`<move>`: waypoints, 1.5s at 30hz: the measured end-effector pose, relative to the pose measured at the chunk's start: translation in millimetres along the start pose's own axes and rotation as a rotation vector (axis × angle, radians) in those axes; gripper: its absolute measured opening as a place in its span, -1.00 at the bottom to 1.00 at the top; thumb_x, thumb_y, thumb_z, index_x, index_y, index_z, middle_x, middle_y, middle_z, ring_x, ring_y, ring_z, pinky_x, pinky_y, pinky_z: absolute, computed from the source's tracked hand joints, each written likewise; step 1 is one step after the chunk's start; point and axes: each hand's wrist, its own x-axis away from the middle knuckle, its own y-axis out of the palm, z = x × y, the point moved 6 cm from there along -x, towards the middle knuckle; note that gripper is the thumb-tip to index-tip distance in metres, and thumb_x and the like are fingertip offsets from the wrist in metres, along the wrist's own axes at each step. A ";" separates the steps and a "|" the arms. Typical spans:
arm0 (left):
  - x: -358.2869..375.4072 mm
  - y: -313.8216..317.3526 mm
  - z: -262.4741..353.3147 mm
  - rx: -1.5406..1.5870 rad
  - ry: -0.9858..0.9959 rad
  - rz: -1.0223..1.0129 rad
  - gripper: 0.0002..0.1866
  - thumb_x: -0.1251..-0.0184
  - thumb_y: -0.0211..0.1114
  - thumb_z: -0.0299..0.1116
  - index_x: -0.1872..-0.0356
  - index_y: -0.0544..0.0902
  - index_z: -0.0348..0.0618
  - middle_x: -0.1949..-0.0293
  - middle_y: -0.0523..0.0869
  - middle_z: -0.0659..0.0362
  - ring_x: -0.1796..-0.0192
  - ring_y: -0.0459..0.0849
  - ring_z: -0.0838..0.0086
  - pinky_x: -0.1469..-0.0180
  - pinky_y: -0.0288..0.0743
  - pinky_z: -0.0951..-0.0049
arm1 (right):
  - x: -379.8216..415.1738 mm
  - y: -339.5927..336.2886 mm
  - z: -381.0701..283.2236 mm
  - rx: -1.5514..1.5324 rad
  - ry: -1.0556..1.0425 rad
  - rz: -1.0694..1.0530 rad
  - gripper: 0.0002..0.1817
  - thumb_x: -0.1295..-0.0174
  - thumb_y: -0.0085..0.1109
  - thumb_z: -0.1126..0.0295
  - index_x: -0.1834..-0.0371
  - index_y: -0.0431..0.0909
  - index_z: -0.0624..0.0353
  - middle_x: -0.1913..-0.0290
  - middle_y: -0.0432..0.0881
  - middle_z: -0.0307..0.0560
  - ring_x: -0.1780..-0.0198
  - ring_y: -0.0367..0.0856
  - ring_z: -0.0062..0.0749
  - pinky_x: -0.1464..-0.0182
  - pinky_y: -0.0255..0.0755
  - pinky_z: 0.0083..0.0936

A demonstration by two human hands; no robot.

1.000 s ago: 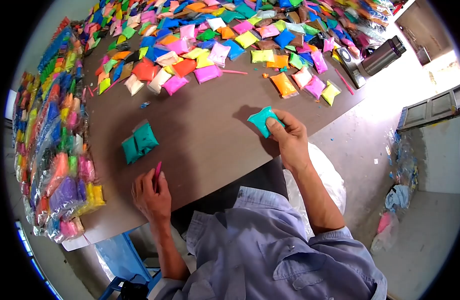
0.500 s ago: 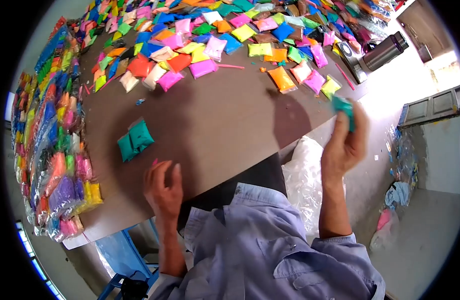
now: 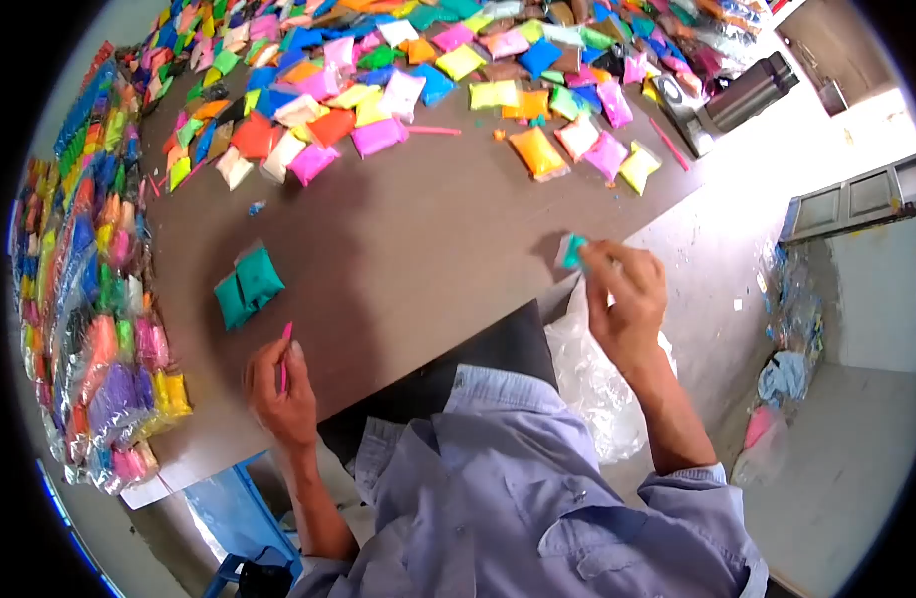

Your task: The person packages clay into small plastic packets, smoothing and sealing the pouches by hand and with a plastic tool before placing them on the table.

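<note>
Hands are well apart here. Right hand (image 3: 632, 299) has its fingers pinched on a small teal packet (image 3: 574, 252), up near the table's front edge. Left hand (image 3: 281, 389) is closed around a thin pink stick (image 3: 286, 359), down by the near side of the table (image 3: 428, 239). Two teal pouches (image 3: 249, 286) lie touching just beyond it, and a big spread of colorful packets (image 3: 378, 133) covers the far side.
</note>
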 end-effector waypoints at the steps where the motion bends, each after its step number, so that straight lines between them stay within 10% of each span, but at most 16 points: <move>1: 2.5 -5.2 -2.1 -0.009 -0.014 -0.013 -0.90 -0.43 0.40 -0.53 0.11 0.74 -0.27 0.16 0.78 0.04 0.15 0.75 0.26 0.08 0.66 0.32 | 6.0 -7.9 0.0 -0.129 0.163 0.091 -0.59 -0.17 0.31 0.70 -0.08 0.74 0.11 0.03 0.72 0.01 0.05 0.72 -0.12 -0.10 0.55 -0.32; 9: 0.3 12.9 34.7 0.206 -0.149 -0.092 -0.89 -0.41 0.45 -0.48 0.11 0.76 -0.24 0.23 0.78 0.16 0.25 0.72 0.49 0.12 0.61 0.50 | 24.5 51.5 -16.6 -1.397 0.936 -0.095 -0.68 -0.49 0.27 0.45 -0.22 0.62 0.37 0.18 0.71 -0.23 0.23 0.66 -0.58 0.14 0.58 -0.60; 25: 23.3 -33.9 -50.6 -0.028 -0.412 -0.164 -0.79 -0.25 0.58 -0.41 0.17 0.76 -0.23 0.25 0.71 0.10 0.30 0.74 0.31 0.22 0.61 0.36 | 45.9 59.7 -16.7 -0.824 0.808 -0.128 -0.65 -0.50 0.28 0.30 -0.21 0.61 0.30 0.17 0.69 -0.23 0.33 0.56 -0.74 0.37 0.45 -0.74; 33: 12.9 -24.0 -32.7 -0.210 -0.054 -0.203 -0.93 -0.38 0.40 -0.52 0.26 0.65 -0.22 0.26 0.69 -0.01 0.23 0.69 0.02 0.21 0.56 0.13 | 45.5 59.4 -18.7 -0.835 0.812 -0.133 -0.63 -0.45 0.31 0.44 -0.26 0.58 0.30 0.14 0.67 -0.25 0.32 0.54 -0.79 0.30 0.42 -0.79; 41: 13.9 23.2 49.4 0.520 -0.405 -0.442 -0.93 -0.57 0.23 -0.50 0.18 0.59 -0.30 0.33 0.67 0.16 0.34 0.73 0.55 0.28 0.60 0.51 | 51.4 62.3 -22.3 -0.772 0.796 -0.094 -0.66 -0.43 0.32 0.49 -0.22 0.58 0.30 -0.01 0.64 -0.17 0.15 0.58 -0.64 0.20 0.50 -0.68; 45: 13.4 85.1 102.3 0.612 -0.154 -0.560 -0.94 -0.52 0.28 -0.56 0.21 0.58 -0.31 0.40 0.68 0.19 0.36 0.73 0.60 0.34 0.57 0.52 | 50.9 60.4 -24.3 -0.735 0.785 -0.061 -0.68 -0.42 0.32 0.51 -0.20 0.60 0.32 -0.01 0.63 -0.16 0.11 0.59 -0.60 0.16 0.52 -0.64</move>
